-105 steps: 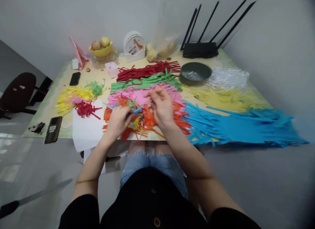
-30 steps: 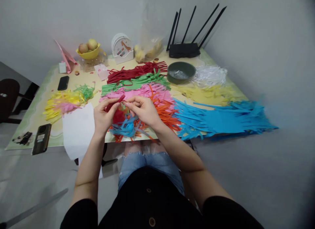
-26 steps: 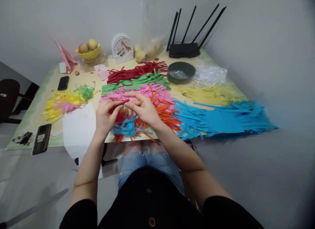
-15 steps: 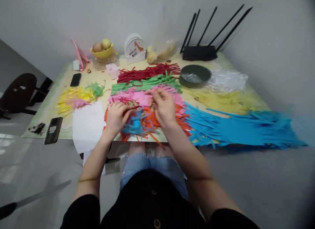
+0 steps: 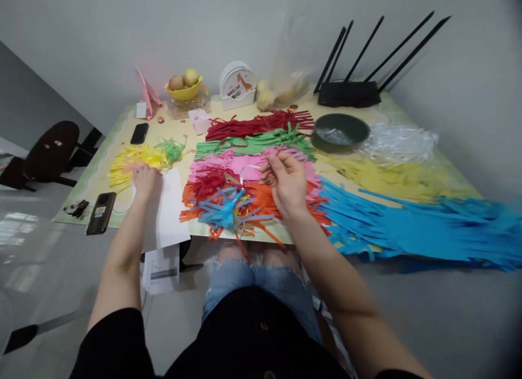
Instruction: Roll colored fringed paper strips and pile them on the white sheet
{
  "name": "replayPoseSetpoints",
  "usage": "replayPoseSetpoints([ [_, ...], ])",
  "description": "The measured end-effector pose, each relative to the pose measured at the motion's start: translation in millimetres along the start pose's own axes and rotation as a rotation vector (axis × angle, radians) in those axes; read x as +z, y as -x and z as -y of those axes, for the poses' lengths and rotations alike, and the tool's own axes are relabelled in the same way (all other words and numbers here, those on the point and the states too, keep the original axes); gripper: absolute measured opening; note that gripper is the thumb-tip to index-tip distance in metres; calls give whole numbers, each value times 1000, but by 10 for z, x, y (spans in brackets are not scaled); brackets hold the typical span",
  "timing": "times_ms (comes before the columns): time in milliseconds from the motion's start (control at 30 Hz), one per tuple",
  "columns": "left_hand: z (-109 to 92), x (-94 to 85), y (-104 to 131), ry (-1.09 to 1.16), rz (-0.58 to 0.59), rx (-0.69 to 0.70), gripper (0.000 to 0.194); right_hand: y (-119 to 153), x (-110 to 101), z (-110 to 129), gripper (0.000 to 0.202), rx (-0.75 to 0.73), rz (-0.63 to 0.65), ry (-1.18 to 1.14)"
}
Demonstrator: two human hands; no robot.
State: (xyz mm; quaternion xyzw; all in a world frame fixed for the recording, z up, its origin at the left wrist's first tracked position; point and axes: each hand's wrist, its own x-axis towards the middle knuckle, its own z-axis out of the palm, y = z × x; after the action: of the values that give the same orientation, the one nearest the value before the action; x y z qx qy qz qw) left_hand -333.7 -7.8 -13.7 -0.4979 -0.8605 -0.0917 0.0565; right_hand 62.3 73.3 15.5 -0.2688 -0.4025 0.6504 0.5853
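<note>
My left hand (image 5: 144, 180) is closed at a pile of yellow fringed paper (image 5: 126, 157), its fingertips down on a pink paper tassel (image 5: 134, 165) that it partly hides. My right hand (image 5: 285, 180) is raised over the pink fringed paper (image 5: 242, 166), fingers pinched together. A thin white strip (image 5: 243, 171) curls out from its fingertips. Below and left of it lie a red tassel (image 5: 210, 184) and a blue tassel (image 5: 224, 211), on top of orange fringed paper (image 5: 265, 197). Green fringed paper (image 5: 253, 144) and dark red fringed paper (image 5: 256, 124) lie farther back.
Blue fringed paper (image 5: 424, 229) hangs over the right front edge, with yellow fringed paper (image 5: 367, 175) behind it. A dark green bowl (image 5: 341, 133), white strips (image 5: 399, 142) and a router (image 5: 348, 93) stand right. White paper (image 5: 167, 210) and phones (image 5: 100, 213) lie left.
My left hand has moved left from the middle to the yellow pile, leaving the red tassel on the orange paper. My right hand stays raised. The view has shifted slightly.
</note>
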Motion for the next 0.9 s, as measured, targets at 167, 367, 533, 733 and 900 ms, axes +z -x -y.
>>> replayPoseSetpoints([
  [167,165,103,-27,-15,32,42,29,-2,38,-28,39,-6,42,14],
  [367,218,-31,-96,120,-43,-26,25,-2,12,-49,39,-23,69,83],
  [533,93,-303,-116,628,-342,-37,32,-32,7,-63,34,-51,93,172],
  [733,-549,-468,204,1206,-340,78,25,4,117,-46,32,-73,159,279],
  [900,-1336,-624,628,1442,-123,179,22,129,276,36,20,-176,286,438],
])
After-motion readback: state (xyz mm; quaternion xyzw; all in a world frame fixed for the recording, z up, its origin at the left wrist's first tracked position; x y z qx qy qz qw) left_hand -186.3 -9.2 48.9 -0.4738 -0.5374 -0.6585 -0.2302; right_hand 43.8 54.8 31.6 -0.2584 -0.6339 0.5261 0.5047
